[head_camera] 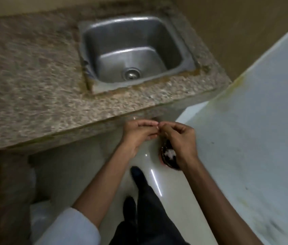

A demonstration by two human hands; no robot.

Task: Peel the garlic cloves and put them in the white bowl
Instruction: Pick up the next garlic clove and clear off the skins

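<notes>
Item: hands, held together below the desk (pixel 33 85) edge. Left hand (pixel 138 134) and right hand (pixel 181 138) meet at the fingertips, right fingers curled as if to pinch. A pale speck (pixel 157 127) shows at the meeting point and is probably a clove. Blur hides whether either hand truly clamps it, so that cannot be told. Position: directly above a dark bin (pixel 163 160) on the floor (pixel 86 165), with white scraps (pixel 170 152) inside it. Likely reason: peeling is done here so that loose skins drop into the bin rather than onto the desk. Item: bowl, not in view, so a peeled clove would have to be carried elsewhere. Item: steel sink (pixel 139 32), set into the desk, well apart from the hands. Item: white panel (pixel 254 121), just beside the right hand.
</notes>
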